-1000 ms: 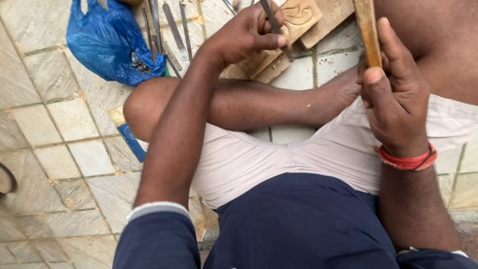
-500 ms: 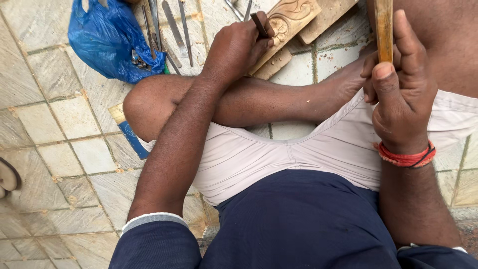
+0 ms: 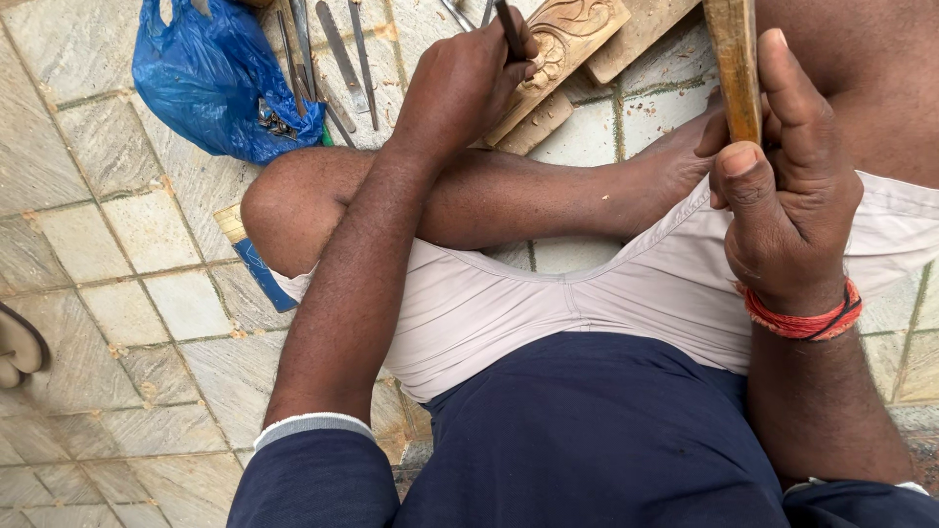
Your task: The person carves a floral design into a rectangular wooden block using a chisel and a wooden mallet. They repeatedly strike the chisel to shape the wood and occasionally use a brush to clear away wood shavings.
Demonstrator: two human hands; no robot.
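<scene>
I sit cross-legged on a stone-tiled floor. My left hand (image 3: 468,83) is closed around a thin dark chisel (image 3: 509,27), its tip down on a carved wooden block (image 3: 572,37) that lies slanted at the top of the view. My right hand (image 3: 782,186) grips the wooden handle of a mallet (image 3: 734,64), held upright to the right of the block; its head is out of frame. A red thread band circles my right wrist.
A blue plastic bag (image 3: 205,78) lies at the top left, with several metal chisels (image 3: 333,54) laid beside it. A blue-ended flat tool (image 3: 256,264) pokes out under my left knee. A sandal (image 3: 18,344) sits at the left edge. Plain wood pieces (image 3: 646,24) lie behind the block.
My right hand with the wooden handle has risen a little. My left hand and chisel have shifted slightly on the carved block.
</scene>
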